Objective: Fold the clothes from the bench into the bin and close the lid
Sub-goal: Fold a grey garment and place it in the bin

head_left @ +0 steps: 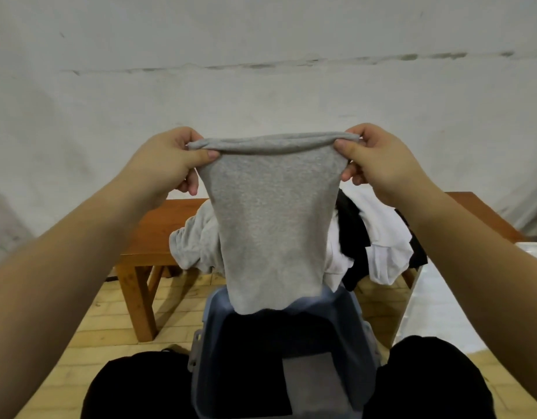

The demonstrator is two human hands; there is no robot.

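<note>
We hold both hands up at about the same height, set apart by the width of the cloth between them. Our left hand (167,158) pinches one top corner of a light grey knitted garment (270,225), thumb on the near face and fingers curled behind. Our right hand (379,158) pinches the other top corner in the same way. The top edge of the garment is stretched between our hands and rolls over slightly. The cloth hangs straight down, narrowing toward its lower end, which hangs in front of the far rim of a blue-grey plastic bin (212,328) standing open on the floor between our knees; we cannot tell whether it touches the rim. Inside the bin we see a dark folded item (261,334) and a grey folded piece (309,373) on top of it.

Behind the hanging garment stands the brown wooden worktop (149,225). On it lies a heap of clothes: a pale grey fleecy piece (191,240) at the left, a white garment (385,237) at the right, and black cloth (351,231) mixed into it. The floor (98,322) is of yellowish bricks, and a whitish wall (261,55) rises behind.
</note>
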